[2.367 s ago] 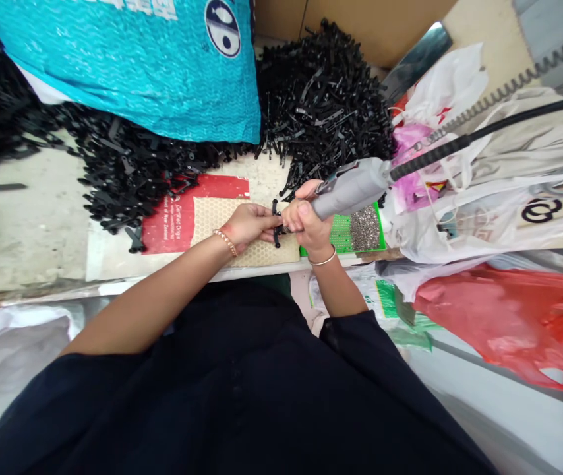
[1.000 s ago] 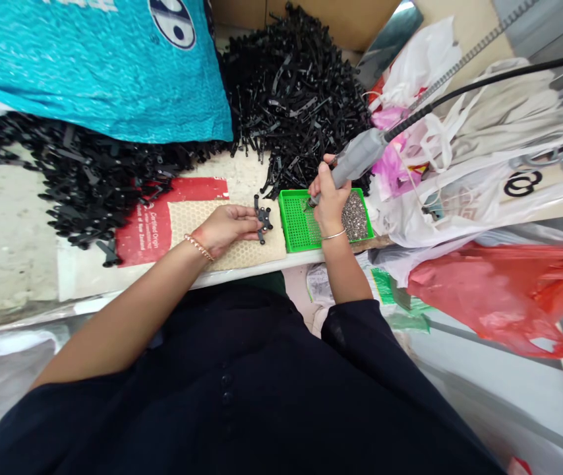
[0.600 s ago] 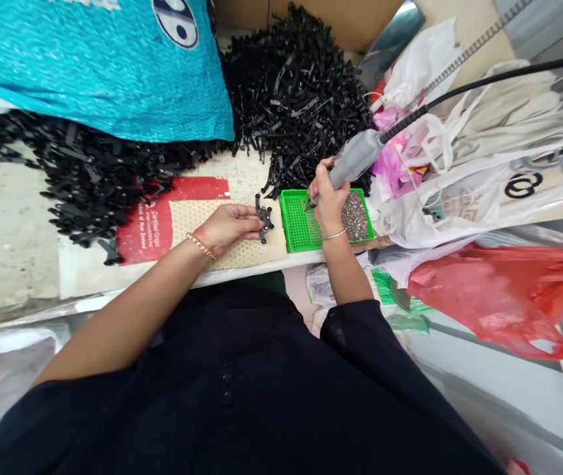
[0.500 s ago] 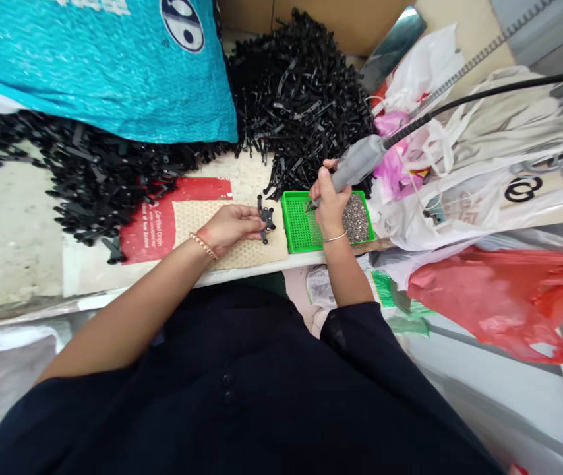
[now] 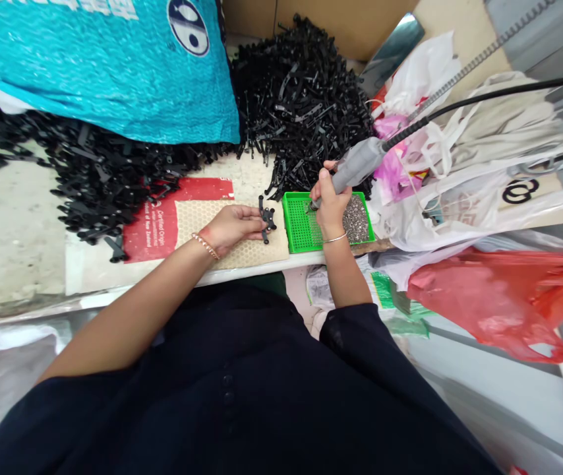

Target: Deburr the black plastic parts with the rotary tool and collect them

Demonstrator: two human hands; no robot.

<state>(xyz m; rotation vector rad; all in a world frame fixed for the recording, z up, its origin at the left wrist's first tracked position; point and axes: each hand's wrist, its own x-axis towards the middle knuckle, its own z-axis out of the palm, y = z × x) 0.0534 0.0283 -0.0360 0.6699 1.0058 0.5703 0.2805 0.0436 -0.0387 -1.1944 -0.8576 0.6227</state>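
Observation:
Pinched in the fingers of my left hand (image 5: pixel 235 229) is a small black plastic part (image 5: pixel 268 220) with several arms, held over a tan honeycomb-patterned mat (image 5: pixel 197 218). My right hand (image 5: pixel 331 201) is wrapped round a grey electric screwdriver (image 5: pixel 358 165). Its tip points down into a green perforated tray (image 5: pixel 295 245) just right of the mat. Small metal screws (image 5: pixel 356 221) lie heaped in the tray's right side, partly behind my right hand and wrist. Whether the tip touches a screw I cannot make out.
Behind the tray rises a big pile of black plastic parts (image 5: pixel 306 105); another pile (image 5: pixel 93 178) spreads at left beneath a blue sack (image 5: pixel 113 72). A black cable (image 5: pixel 499 92) runs from the screwdriver to the upper right. Plastic bags and a red bag (image 5: pixel 499 297) crowd the right.
The view has shifted very slightly. Both hands keep the same grip and nearly the same place, the screwdriver tip still down in the green tray.

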